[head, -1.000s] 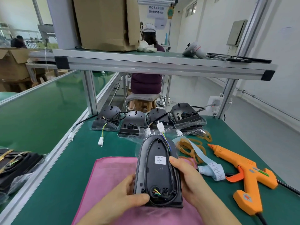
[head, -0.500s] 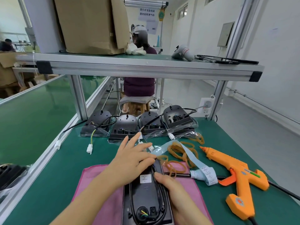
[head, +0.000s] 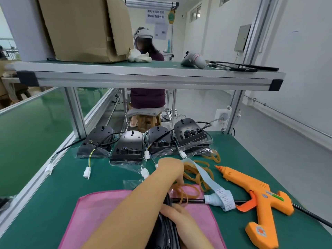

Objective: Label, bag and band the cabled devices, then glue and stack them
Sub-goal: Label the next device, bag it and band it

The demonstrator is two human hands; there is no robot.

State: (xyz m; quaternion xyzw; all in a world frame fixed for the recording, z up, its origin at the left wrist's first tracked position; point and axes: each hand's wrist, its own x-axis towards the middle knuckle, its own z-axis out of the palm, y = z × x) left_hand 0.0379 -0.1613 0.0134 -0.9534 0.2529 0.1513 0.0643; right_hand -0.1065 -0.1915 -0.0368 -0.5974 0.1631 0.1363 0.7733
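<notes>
Left hand [head: 168, 169] down among the rubber bands [head: 199, 174], grip hidden, can't tell | right hand [head: 179, 218] fingers flat on black device [head: 164, 232] | device lying on pink cloth [head: 100, 216], tabletop [head: 53, 194]

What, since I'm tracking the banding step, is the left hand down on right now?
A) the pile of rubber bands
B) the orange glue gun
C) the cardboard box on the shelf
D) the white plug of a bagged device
A: the left hand sits at the edge of the rubber bands with its fingers pointing down into them, well apart from the glue gun.
</notes>
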